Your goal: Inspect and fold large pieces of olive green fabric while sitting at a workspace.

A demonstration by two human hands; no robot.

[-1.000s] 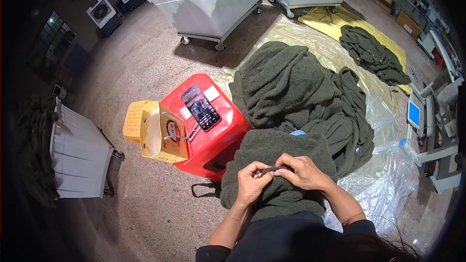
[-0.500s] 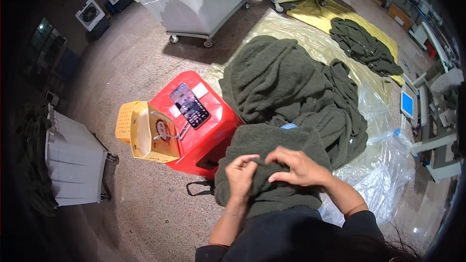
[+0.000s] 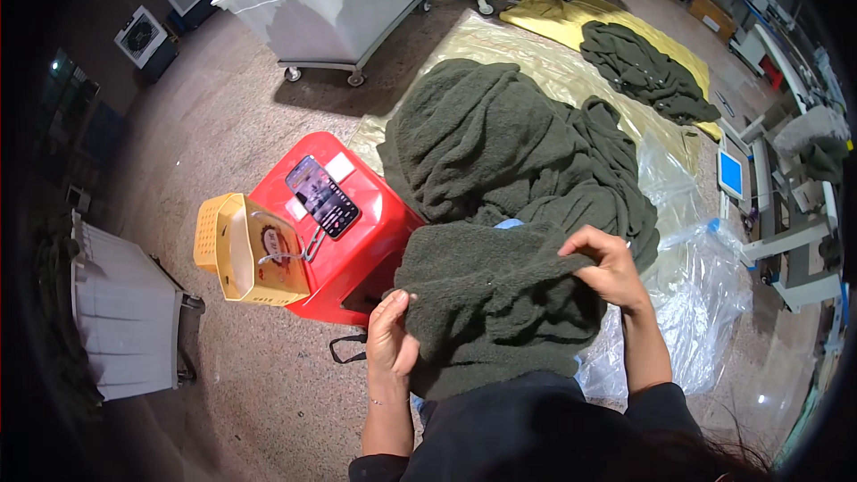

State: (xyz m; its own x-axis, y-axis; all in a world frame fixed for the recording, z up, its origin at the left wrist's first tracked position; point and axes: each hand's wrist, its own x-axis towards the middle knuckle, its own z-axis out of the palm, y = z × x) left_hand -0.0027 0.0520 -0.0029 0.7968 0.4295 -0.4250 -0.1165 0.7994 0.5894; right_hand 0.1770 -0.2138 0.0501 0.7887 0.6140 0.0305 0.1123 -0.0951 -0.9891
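Ahead and left of the hands (image 3: pixel 390 339): red plastic stool (image 3: pixel 375 205), smartphone (image 3: pixel 323 199) on top, screen lit. Just beside its left edge, open yellow box (image 3: pixel 284 284); perforated yellow basket (image 3: pixel 208 230) beyond. Far left of hands, pale wheeled bin (image 3: pixel 129 317). Well ahead, grey wheeled tub (image 3: pixel 348 13). Right of hands, crumpled clear plastic sheeting (image 3: pixel 701 330) on floor (image 3: pixel 286 393); farther right, white-framed blue screen (image 3: pixel 730 174). Far ahead right, yellow sheet (image 3: pixel 549 20), cardboard box (image 3: pixel 712 16).

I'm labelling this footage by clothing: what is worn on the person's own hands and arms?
The left hand and right hand are ungloved. Black sleeves end around the elbows, leaving the forearms uncovered. What looks like a thin bracelet circles the left wrist.
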